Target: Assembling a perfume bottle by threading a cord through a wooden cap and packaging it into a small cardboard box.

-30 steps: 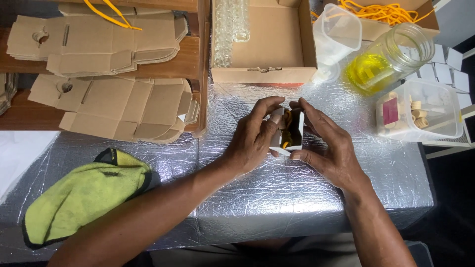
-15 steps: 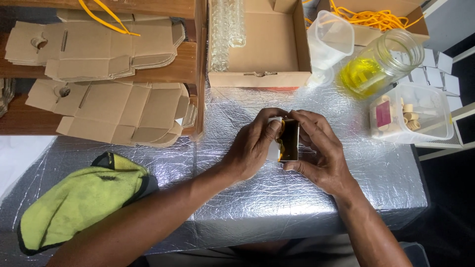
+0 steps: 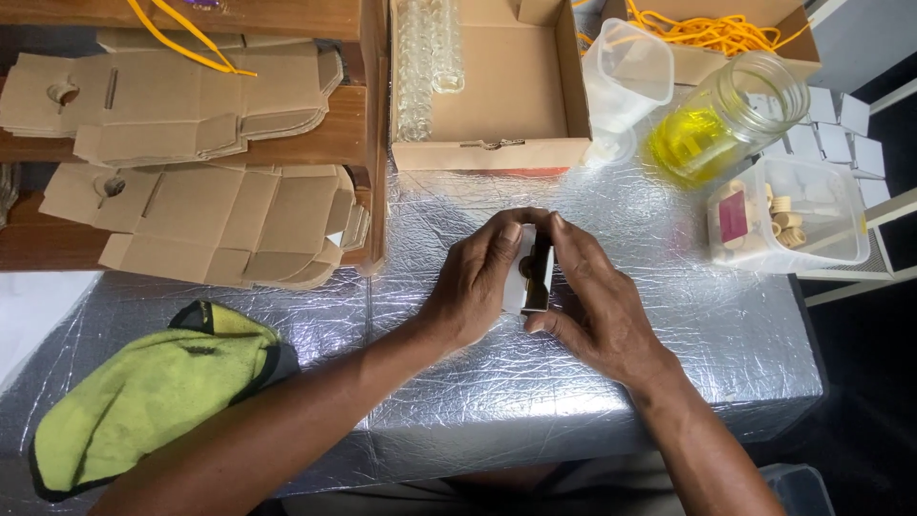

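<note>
Small white box [image 3: 528,272] stands on the foil surface [image 3: 611,382], just in front of the open carton [image 3: 497,96]. Left hand [image 3: 478,282] and right hand [image 3: 587,306] clasp its sides, fingers [image 3: 506,234] curled closed over the top. Likely light, thin-walled, crushable; hold by the edges.

Small white box [image 3: 528,272] now closed up between both hands; dark contents seen earlier no longer show. Left hand [image 3: 478,282] and right hand [image 3: 597,306] press closer together around it, fingertips meeting on top.
</note>
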